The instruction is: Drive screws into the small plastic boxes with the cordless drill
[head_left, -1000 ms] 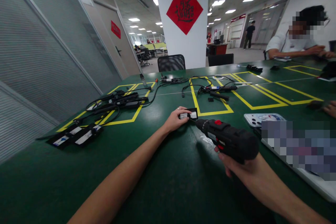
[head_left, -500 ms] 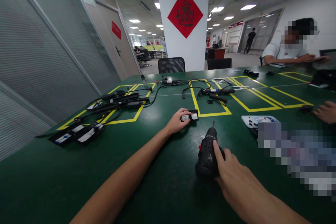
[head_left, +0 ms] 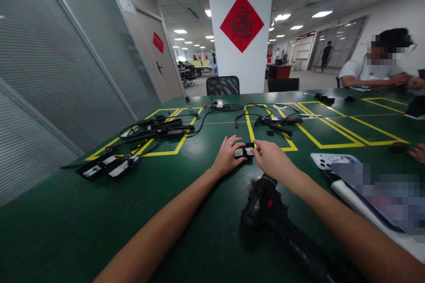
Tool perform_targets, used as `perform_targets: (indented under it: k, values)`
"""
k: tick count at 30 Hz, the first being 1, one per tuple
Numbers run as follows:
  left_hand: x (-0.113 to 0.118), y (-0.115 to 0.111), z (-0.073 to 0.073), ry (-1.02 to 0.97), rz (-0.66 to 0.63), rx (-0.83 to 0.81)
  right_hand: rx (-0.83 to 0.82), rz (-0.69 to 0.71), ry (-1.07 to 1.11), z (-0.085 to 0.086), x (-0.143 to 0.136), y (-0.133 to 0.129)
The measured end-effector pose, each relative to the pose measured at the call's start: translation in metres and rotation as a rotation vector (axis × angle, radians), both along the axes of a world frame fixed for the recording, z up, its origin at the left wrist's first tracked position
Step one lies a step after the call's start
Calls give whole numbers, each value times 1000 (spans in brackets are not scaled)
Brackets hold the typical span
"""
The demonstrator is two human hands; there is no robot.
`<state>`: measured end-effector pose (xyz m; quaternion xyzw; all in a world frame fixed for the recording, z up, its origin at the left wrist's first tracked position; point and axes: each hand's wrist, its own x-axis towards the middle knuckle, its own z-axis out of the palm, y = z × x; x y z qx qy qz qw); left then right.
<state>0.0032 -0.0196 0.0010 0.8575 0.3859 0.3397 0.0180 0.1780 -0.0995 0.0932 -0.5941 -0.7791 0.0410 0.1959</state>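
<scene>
A small flat black piece with white patches (head_left: 239, 152) lies on the green table (head_left: 186, 216) in front of me. My left hand (head_left: 228, 154) grips its left end, fingers curled over the top. At the other end, my right hand (head_left: 275, 160) pinches the piece between thumb and fingertips, partly covering it. Just below my right wrist a black cordless drill (head_left: 262, 208) lies on its side, touched by neither hand. My right hand hides its bit.
Black cables and flat black parts (head_left: 156, 130) lie at left inside yellow tape outlines. A cabled tool (head_left: 279, 120) lies beyond my hands. To the right are a patterned phone-like object (head_left: 335, 159) and a blurred area. A co-worker (head_left: 372, 70) sits at far right.
My right hand has let go of the drill, now lying on the table, and moved forward to the black-and-white piece. My left hand stays on it. The view has shifted slightly left.
</scene>
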Motion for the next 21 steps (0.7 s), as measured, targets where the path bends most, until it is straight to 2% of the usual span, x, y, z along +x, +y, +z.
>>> perform_targets:
  k: [2, 4, 8, 13, 21]
  values:
    - [0, -2, 0, 45, -2, 39, 9, -37, 25, -17, -7, 24]
    - [0, -3, 0, 70, -10, 55, 19, -86, 49, -34, -10, 36]
    - [1, -3, -1, 86, -11, 50, 24, -137, 77, -57, -8, 36]
    - [2, -5, -1, 129, 1, 64, 45, -137, 85, -63, -4, 31]
    - [2, -6, -1, 137, -42, 124, 97, -75, 117, -61, -4, 27]
